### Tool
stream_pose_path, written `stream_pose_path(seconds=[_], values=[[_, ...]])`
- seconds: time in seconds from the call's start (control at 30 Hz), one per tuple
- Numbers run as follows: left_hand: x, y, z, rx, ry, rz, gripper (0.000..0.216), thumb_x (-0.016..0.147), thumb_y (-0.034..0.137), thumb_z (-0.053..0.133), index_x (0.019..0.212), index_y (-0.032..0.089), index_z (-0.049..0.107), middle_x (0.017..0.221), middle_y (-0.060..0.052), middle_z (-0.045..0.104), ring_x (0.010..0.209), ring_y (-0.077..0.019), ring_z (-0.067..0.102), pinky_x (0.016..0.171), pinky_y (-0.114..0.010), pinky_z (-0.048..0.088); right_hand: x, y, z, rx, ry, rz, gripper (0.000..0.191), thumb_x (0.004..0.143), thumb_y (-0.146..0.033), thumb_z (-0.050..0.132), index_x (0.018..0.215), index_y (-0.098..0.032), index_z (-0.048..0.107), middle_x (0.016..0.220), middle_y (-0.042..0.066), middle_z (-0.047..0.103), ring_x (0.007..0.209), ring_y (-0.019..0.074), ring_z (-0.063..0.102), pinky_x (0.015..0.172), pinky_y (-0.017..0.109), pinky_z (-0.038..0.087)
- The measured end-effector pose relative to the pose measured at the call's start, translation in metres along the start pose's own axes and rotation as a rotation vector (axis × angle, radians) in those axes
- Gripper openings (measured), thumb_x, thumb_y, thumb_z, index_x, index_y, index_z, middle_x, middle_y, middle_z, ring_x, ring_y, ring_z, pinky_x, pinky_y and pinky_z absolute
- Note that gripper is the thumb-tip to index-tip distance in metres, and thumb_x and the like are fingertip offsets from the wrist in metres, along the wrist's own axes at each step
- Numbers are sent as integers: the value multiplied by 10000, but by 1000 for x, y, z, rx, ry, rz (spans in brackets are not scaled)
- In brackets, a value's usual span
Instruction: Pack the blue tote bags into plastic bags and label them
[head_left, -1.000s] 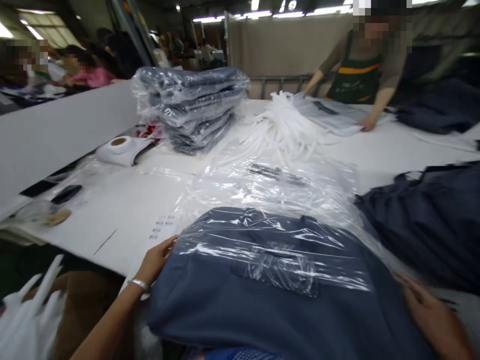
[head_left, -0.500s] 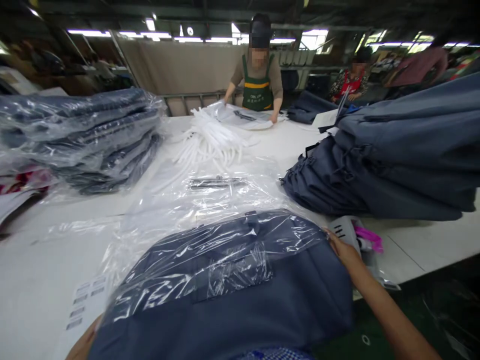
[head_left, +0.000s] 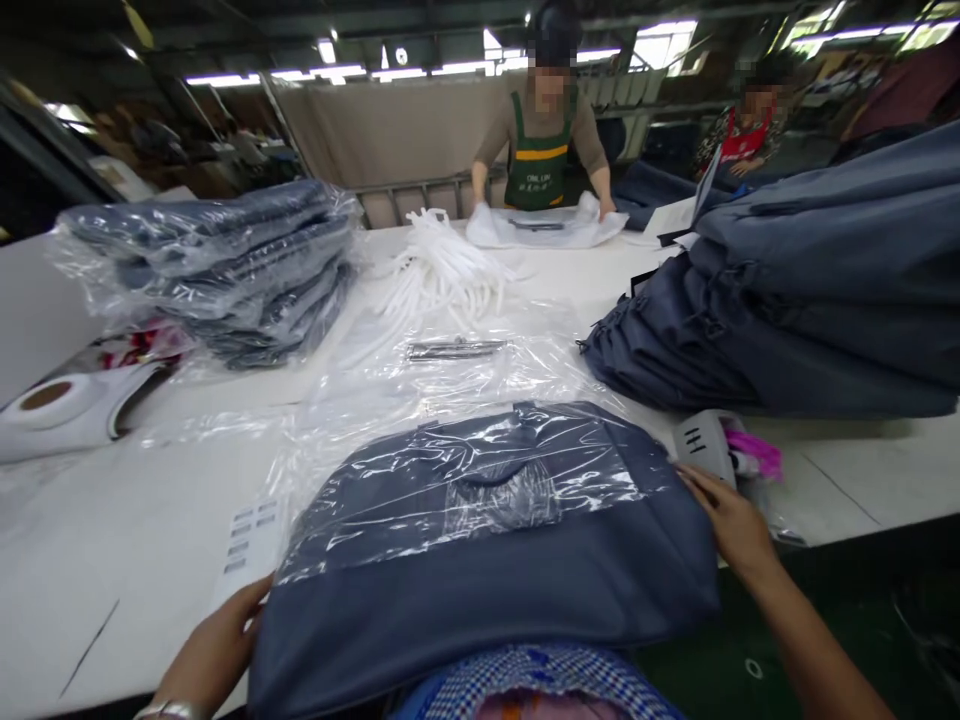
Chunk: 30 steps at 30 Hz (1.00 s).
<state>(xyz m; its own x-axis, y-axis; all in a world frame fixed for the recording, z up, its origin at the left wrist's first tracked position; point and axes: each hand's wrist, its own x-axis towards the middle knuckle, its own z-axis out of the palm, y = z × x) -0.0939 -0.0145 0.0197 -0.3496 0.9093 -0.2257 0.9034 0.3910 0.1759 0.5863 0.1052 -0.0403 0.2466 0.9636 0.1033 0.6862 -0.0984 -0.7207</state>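
Observation:
A dark blue fabric bag [head_left: 480, 600] lies in front of me at the table's near edge. Its far part is inside a clear plastic bag [head_left: 390, 500], whose mouth crosses the fabric between my hands. At the left end, my left hand [head_left: 217, 635] is closed on the plastic's edge beside the fabric, its fingertips partly hidden. At the right end, the fingers of my right hand [head_left: 727, 525] pinch the plastic's edge against the blue fabric. A flat pocket on the bag shows through the film.
Plastic-wrapped blue bags [head_left: 247, 270] are stacked at left, unwrapped ones [head_left: 795, 300] at right. White strips [head_left: 450, 265] lie mid-table. A label sheet [head_left: 251, 540] is near my left hand, a grey holder [head_left: 705, 445] beyond my right. Across the table, a co-worker [head_left: 540, 150] handles a white plastic bag.
The view has shifted left and down. My left hand shows more fully now. Both hands stay at the blue bag's ends. The co-worker's white plastic bag has changed shape.

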Motion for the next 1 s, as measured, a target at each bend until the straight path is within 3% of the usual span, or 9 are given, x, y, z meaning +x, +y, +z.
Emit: stream_pose_path(seconds=[0.07,0.2,0.37,0.47,0.53,0.67,0.77,0.87,1.0], values=[[-4,16,-14,6,-7,50,550,846,378,383,1337,209,565,1265,-92,663,1067,-277,678,925,-397,553,-3,-13,-4,-75,112,-116,487,876,-535,502,1204,-215,668,1231,88,675,1134,291,631,1054,442,444],[-22,72,-30,32,233,365,546,859,283,346,1373,248,528,1416,-66,541,1290,-285,524,1111,-470,408,-8,-32,-12,-130,140,-339,358,941,-434,478,1099,-213,711,1117,66,718,1050,240,669,1022,395,474],[-52,168,-17,-60,243,746,489,929,181,338,1368,308,513,1473,-10,482,1364,-203,442,1142,-407,398,-41,-50,-23,-201,176,-392,363,955,-414,449,1095,-214,718,1155,67,708,1092,244,652,1031,393,465],[-52,216,-1,-37,247,901,450,947,191,415,1384,267,490,1490,-53,460,1416,-227,361,1159,-458,364,-82,-66,-30,-171,252,-205,419,933,-486,457,1140,-214,699,1167,87,703,1079,277,658,992,418,487],[-44,241,9,0,243,964,484,922,194,498,1402,250,466,1522,-84,408,1442,-262,304,1156,-491,356,-111,-79,-34,-48,188,7,474,913,-565,451,1079,-210,718,1027,98,742,907,267,708,826,387,562],[-28,272,28,75,276,985,558,849,103,567,1384,244,491,1540,-121,349,1421,-321,309,1121,-515,380,-164,-101,-29,308,-230,367,672,846,-749,409,741,-164,721,631,97,697,474,183,622,429,277,486],[-23,277,40,82,353,967,438,876,81,501,1275,233,595,1402,-126,495,1271,-298,464,1039,-471,457,-193,-114,2,534,-545,547,712,780,-800,473,764,-131,714,647,118,705,402,153,578,364,244,424],[-22,273,46,57,361,989,310,919,132,471,1130,231,675,1168,-101,624,1032,-250,563,896,-407,530,-209,-123,48,869,-652,751,674,734,-758,606,962,-129,696,922,161,744,528,163,656,437,243,488],[-22,269,46,1,377,1025,279,930,154,473,1063,238,703,1140,-84,637,1042,-240,556,904,-383,528,-214,-126,93,1387,-672,828,694,728,-705,671,1119,-132,644,1176,178,675,1028,245,683,881,328,553]])
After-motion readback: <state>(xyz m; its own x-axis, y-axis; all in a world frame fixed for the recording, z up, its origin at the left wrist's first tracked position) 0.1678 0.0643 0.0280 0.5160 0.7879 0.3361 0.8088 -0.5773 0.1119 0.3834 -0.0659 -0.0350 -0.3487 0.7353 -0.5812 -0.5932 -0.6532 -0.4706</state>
